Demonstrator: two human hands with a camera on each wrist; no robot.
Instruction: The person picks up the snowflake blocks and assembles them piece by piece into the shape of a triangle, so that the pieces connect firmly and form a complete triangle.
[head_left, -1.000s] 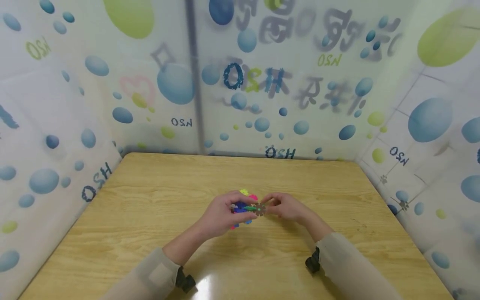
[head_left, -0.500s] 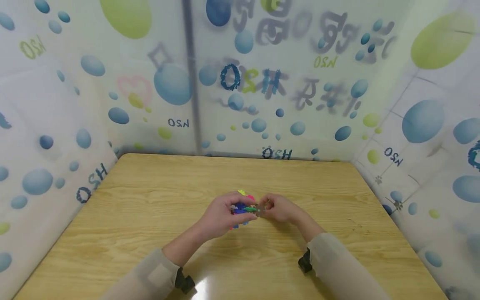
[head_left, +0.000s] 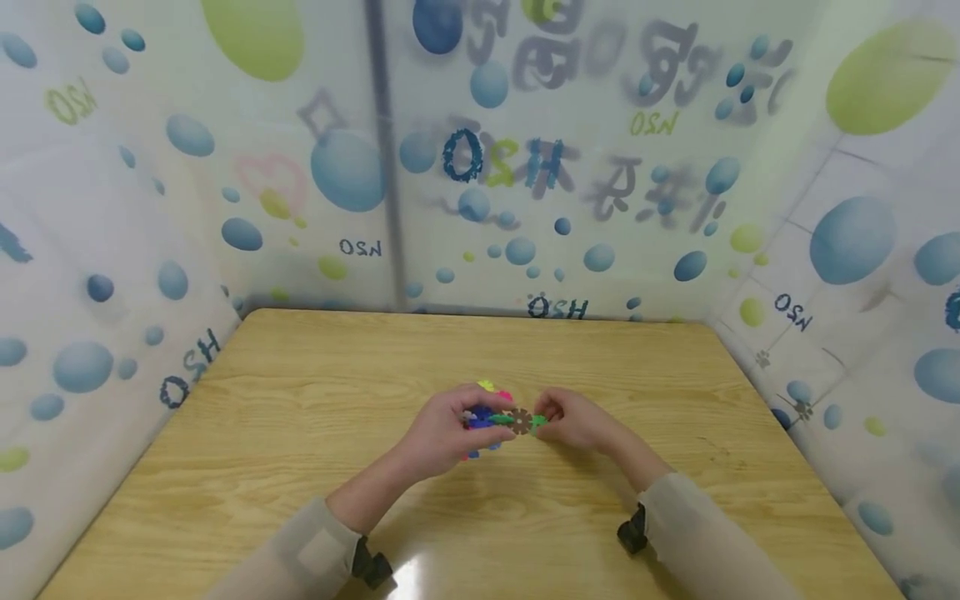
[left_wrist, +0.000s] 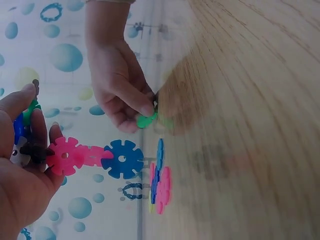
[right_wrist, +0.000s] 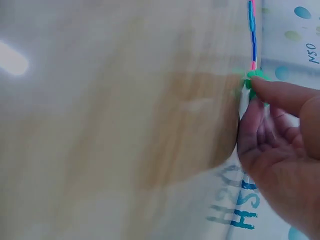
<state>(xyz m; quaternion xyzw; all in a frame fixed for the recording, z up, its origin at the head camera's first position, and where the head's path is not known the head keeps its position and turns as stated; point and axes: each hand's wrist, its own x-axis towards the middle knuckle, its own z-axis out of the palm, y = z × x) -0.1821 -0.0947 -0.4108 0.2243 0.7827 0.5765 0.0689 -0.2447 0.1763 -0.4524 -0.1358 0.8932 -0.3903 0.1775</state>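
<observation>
My left hand grips a cluster of joined snowflake discs, with a blue disc between thumb and fingers. A green disc and then a brown snowflake disc extend from it toward the right hand. In the left wrist view, pink discs and a larger-looking blue disc branch off the cluster. My right hand pinches a green snowflake disc between thumb and fingertips. That green disc sits right at the brown disc's right edge in the head view. The palm hides part of the cluster.
Both hands work above the middle of a wooden table. Wall panels with blue and green dots stand around its back and sides. A dark strap-on camera sits at the left cuff and another camera at the right.
The right hand first moved in over the brown disc, then drew back to the right. The brown disc now shows fully, with a green disc at the right fingertips. The left hand stayed put.
</observation>
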